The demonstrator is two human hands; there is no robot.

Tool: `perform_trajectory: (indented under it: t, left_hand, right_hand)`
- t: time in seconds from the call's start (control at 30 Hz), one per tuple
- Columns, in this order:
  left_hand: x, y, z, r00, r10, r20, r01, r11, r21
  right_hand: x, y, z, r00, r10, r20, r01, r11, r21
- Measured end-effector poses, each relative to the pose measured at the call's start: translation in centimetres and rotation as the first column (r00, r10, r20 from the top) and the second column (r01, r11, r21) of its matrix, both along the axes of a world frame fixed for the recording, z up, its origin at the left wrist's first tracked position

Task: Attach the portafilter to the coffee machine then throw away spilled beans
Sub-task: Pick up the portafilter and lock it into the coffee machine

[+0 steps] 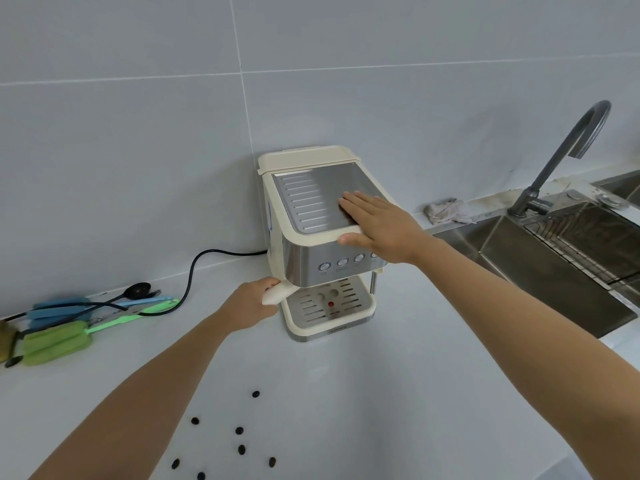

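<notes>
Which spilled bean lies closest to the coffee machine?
The lone bean at the top of the scatter, nearest the coffee machine; the other beans all lie lower, toward the camera.

Left hand point(252, 304) grips the cream portafilter handle point(275, 295) beneath the coffee machine point(311, 216); right hand point(377, 225) lies flat on its top. Spilled beans point(239, 430) dot the near countertop point(398, 393).

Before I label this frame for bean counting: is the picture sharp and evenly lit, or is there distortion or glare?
Head view: soft, even light with faint shadows; wide-angle bending curves the wall tile lines and counter edge; the spilled beans are small but distinct; mild sheen on the coffee machine top, under the right hand; the left hand on the portafilter handle looks slightly soft.
</notes>
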State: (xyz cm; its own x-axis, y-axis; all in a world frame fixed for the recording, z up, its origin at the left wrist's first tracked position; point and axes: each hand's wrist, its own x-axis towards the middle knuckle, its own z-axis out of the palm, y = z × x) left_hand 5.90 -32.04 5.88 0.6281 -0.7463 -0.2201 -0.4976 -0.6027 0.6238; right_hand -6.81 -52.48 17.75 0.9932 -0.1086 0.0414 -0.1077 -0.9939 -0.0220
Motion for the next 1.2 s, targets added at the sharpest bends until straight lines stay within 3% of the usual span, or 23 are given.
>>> perform_trajectory:
  t: [0.4,0.67,0.93,1.07,1.2]
  left_hand:
    - [-1.8,-0.1,0.2,0.998,0.06,0.03,-0.058,0.996,-0.064]
    - [-7.4,-1.7,-0.1,0.978,0.2,0.062,-0.197,0.979,-0.05]
    - [-11.3,-4.1,0.0,0.95,0.312,0.001,-0.312,0.949,-0.034]
    - [-11.9,-5.3,-0.2,0.879,0.41,-0.243,-0.434,0.899,-0.054]
    - [-11.0,-5.5,-0.1,0.667,0.411,-0.622,-0.532,0.846,-0.012]
  right_hand:
    - [0.3,-0.4,-0.6,1.0,0.003,0.015,-0.003,0.999,-0.038]
    - [0.4,-0.5,-0.7,1.0,-0.003,-0.004,0.002,0.999,-0.042]
    - [0.4,-0.5,-0.8,1.0,-0.018,-0.023,0.017,1.0,-0.023]
    - [0.2,-0.4,-0.7,1.0,-0.01,-0.011,0.01,1.0,-0.021]
    - [0.1,-0.2,-0.7,1.0,-0.004,0.015,0.004,1.0,-0.019]
